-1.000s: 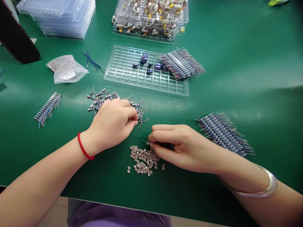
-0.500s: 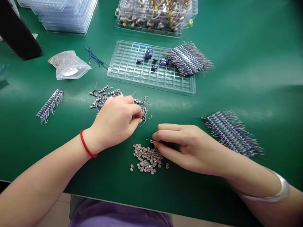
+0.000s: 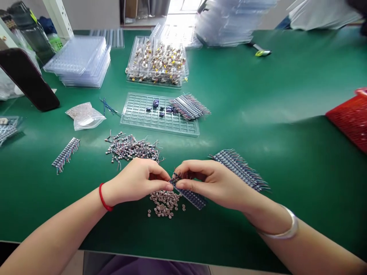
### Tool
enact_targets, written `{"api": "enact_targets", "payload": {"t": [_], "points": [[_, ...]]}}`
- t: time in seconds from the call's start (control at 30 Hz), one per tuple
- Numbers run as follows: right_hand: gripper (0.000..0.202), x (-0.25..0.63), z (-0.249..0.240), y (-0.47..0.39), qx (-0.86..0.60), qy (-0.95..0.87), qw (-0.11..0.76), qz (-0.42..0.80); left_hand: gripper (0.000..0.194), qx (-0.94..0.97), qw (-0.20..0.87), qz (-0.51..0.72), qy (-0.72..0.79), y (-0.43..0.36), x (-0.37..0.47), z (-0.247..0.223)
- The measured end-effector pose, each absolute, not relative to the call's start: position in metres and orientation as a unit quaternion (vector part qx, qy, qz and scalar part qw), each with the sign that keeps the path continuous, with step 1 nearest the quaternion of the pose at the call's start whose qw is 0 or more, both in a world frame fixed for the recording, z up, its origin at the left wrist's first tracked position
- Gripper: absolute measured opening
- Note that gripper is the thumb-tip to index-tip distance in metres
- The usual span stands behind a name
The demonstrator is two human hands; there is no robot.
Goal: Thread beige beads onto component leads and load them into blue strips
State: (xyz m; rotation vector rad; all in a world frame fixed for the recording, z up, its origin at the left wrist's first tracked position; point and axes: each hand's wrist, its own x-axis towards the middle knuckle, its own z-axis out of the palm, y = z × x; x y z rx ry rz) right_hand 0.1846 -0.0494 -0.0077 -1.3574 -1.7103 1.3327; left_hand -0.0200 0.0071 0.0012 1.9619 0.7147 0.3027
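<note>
My left hand [image 3: 140, 179] and my right hand [image 3: 213, 181] meet fingertip to fingertip, both pinched at the upper end of a dark strip of small circuit boards [image 3: 192, 198]. The strip slants down to the right below my right fingers. Whatever tiny part may sit between the fingertips is hidden. Under the hands lies a heap of small round metallic pieces [image 3: 164, 206]. Just beyond my left hand is a loose pile of small wired parts [image 3: 129, 148]. A wired board panel [image 3: 241, 168] lies behind my right hand.
A clear compartment tray [image 3: 149, 126] holds dark blue lumps and another wired panel [image 3: 190, 106]. Left are a short wired strip [image 3: 66, 154], a plastic bag [image 3: 86, 115] and a propped phone [image 3: 28, 78]. Filled trays [image 3: 157, 63] stand behind; a red basket [image 3: 349, 120] is at right.
My left hand has come from the wired pile to my right hand. A dark board strip now shows in the fingers. The camera view has tilted up, showing more of the table.
</note>
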Motion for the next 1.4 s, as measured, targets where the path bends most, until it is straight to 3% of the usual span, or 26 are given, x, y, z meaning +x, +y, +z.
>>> {"api": "enact_targets", "payload": {"t": [0.3, 0.4, 0.5, 0.57, 0.7, 0.93, 1.17, 1.4], "points": [[0.028, 0.187, -0.02, -0.054, -0.453, -0.475, 0.324, 0.681, 0.004, 0.764, 0.563, 0.106, 0.297, 0.008, -0.02, 0.002], [0.028, 0.192, -0.019, -0.052, -0.485, -0.474, 0.342, 0.651, 0.006, 0.793, 0.499, 0.12, 0.329, 0.014, -0.023, 0.0], [0.029, 0.194, -0.016, -0.052, -0.532, -0.494, 0.357, 0.588, 0.027, 0.797, 0.428, 0.161, 0.395, 0.015, -0.023, -0.002], [0.03, 0.192, -0.015, -0.054, -0.547, -0.52, 0.343, 0.559, 0.036, 0.779, 0.453, 0.168, 0.399, 0.01, -0.02, -0.002], [0.031, 0.186, -0.012, -0.058, -0.549, -0.572, 0.296, 0.533, 0.014, 0.769, 0.503, 0.165, 0.358, -0.004, -0.01, -0.002], [0.031, 0.191, -0.004, -0.063, -0.542, -0.581, 0.266, 0.546, 0.013, 0.769, 0.5, 0.187, 0.351, -0.007, -0.006, -0.004], [0.023, 0.199, -0.016, -0.077, -0.597, -0.617, 0.201, 0.471, 0.017, 0.83, 0.385, 0.188, 0.358, 0.005, -0.013, -0.005], [0.016, 0.2, -0.024, -0.082, -0.58, -0.66, 0.204, 0.432, 0.01, 0.893, 0.305, 0.122, 0.308, 0.001, -0.012, -0.012]]}}
